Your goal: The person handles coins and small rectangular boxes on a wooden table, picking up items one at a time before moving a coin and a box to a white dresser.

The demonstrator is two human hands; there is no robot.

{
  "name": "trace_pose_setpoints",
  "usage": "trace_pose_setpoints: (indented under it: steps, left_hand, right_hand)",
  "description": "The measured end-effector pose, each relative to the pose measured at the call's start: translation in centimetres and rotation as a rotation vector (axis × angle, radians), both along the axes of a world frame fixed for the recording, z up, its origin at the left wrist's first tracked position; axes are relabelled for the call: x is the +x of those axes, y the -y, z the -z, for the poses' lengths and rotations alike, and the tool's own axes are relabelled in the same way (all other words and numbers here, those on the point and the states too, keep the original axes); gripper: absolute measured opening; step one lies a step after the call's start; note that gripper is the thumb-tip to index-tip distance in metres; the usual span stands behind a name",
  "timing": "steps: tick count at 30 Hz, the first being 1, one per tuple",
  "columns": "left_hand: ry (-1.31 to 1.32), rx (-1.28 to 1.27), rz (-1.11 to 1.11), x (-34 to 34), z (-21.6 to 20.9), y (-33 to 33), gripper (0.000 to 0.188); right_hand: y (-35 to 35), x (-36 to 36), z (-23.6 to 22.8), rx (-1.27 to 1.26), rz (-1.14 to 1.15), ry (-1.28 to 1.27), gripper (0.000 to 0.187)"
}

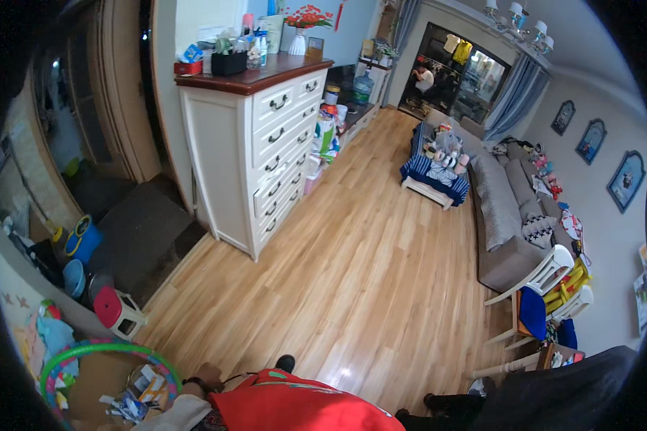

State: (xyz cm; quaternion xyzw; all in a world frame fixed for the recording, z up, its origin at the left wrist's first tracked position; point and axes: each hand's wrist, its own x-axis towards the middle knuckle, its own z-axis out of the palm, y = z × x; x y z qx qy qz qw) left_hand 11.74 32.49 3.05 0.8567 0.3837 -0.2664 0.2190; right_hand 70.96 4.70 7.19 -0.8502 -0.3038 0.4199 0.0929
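Observation:
My left hand [208,374] is low in the picture, with a dark band at the wrist and a light sleeve [182,412] behind it. Its fingers are too small and unclear to tell how they are held. A thin dark cord runs beside it towards the red cloth [302,404] over my front. Closest to this hand is a green and pink hoop [79,350] leaning around a cardboard box [108,370] with small packages in it. My right hand does not show.
A white dresser [219,165] with a dark red top stands left of centre. A red-topped stool [124,314] is near the doorway. Chairs [532,312], a grey sofa [502,262] and a cloth-covered low table [428,192] line the right. A dark-clothed person [564,394] is close at lower right.

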Motion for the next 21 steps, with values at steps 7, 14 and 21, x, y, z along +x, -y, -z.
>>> trace_pose_setpoints:
  steps: [7, 14, 21]
  left_hand:
    - [0.760, -0.447, -1.086, 6.6, 1.1, -18.4, 0.012]
    - [0.747, -0.462, -1.013, 13.7, -6.1, -23.4, 0.008]
    - [0.232, -0.077, 0.345, 6.5, 3.5, -19.4, 0.020]
  right_hand:
    - [-9.9, -1.3, -3.0, 0.045, 0.084, -0.024, 0.019]
    - [-9.7, -1.4, -3.6, 0.056, 0.191, -0.016, 0.018]
    - [-8.5, -1.6, -3.4, 0.044, 0.233, -0.052, 0.018]
